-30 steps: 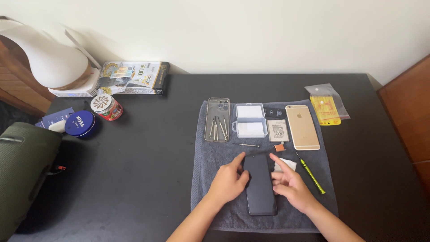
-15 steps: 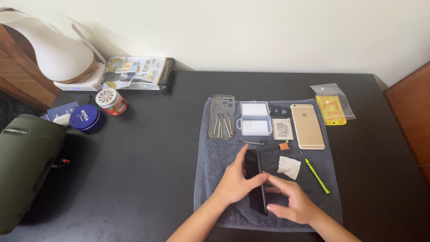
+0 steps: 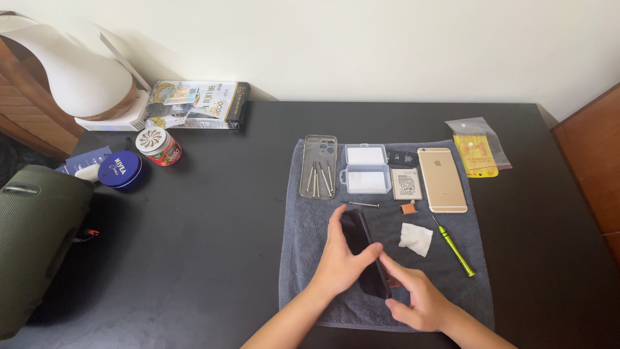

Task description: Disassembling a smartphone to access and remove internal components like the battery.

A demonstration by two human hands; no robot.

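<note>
A black phone (image 3: 363, 249) is tilted up on its long edge over a grey towel (image 3: 303, 265). My left hand (image 3: 342, 258) wraps around its left side, thumb across the face. My right hand (image 3: 416, 297) holds the phone's lower end from the right. Behind them on the towel lie a clear phone case (image 3: 318, 167) with several thin tools in it, a small clear plastic box (image 3: 366, 169), a flat battery (image 3: 406, 183), a gold phone (image 3: 442, 179) face down, a white wipe (image 3: 415, 238) and a green screwdriver (image 3: 455, 247).
A plastic bag with a yellow card (image 3: 476, 152) lies right of the towel. On the left of the black table (image 3: 194, 258) stand a red jar (image 3: 159, 146), a blue tin (image 3: 119, 169), a box (image 3: 194, 105), a white lamp (image 3: 71, 74) and a dark green bag (image 3: 35, 239).
The black phone lay flat on the towel a second ago; both hands have lifted and turned it onto its edge. The view has shifted slightly.
</note>
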